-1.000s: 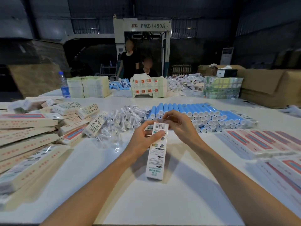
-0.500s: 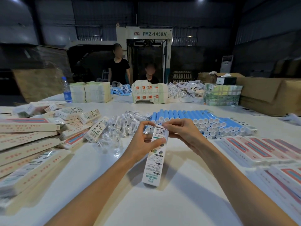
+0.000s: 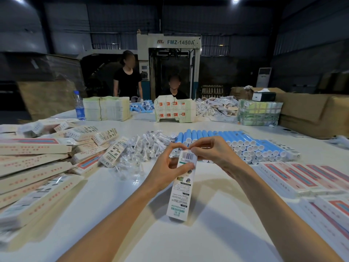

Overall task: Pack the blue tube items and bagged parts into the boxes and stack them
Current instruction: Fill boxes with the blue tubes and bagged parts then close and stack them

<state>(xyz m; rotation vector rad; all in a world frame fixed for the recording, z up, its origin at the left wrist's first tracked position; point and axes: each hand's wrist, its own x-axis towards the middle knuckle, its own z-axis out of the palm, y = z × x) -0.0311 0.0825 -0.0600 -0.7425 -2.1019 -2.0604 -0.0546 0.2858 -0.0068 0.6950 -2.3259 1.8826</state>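
Box (image 3: 181,186) now tipped steeper than a second ago, barcode end raised. Left hand (image 3: 166,171) grips upper part, thumb across front. Right hand (image 3: 213,154) pinches top flap. Box over white table (image 3: 207,239), just before blue tubes (image 3: 245,142). Bagged parts (image 3: 145,148) to left, box pile (image 3: 28,161) beyond.

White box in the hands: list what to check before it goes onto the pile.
1. Grip on the box: ok, the left hand holds its upper part.
2. Top flap tucked: cannot tell, the right hand pinches that end and covers it.
3. Tube and bagged part inside: cannot tell, the box is opaque.
4. Tidy pile of boxes on the left: not ok, they lie at mixed angles.
5. Supply of blue tubes and bagged parts for the next box: ok, heaped just beyond the hands.
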